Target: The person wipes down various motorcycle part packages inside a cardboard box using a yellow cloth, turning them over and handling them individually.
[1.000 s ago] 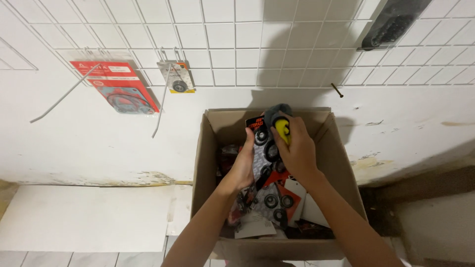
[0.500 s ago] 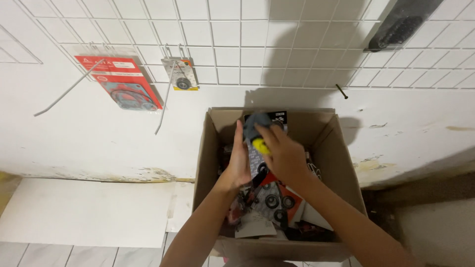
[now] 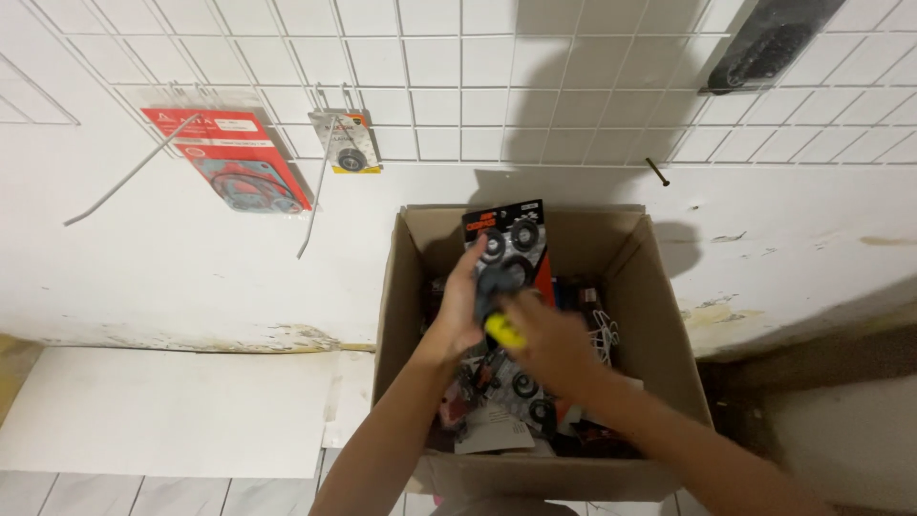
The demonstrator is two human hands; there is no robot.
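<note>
Gripping a blister card point(image 3: 508, 239) of black ring-shaped seals over the open cardboard box point(image 3: 659, 315); standing upright, long axis vertical, top edge pointing at the white wire grid wall point(image 3: 535, 76); glossy black-and-red card, round rubbery parts; left hand point(image 3: 465, 308) pinching the card's left edge; right hand point(image 3: 546, 344) blurred, closing round a dark cloth with a yellow bit point(image 3: 503, 331); resting below, more packets point(image 3: 521, 401).
</note>
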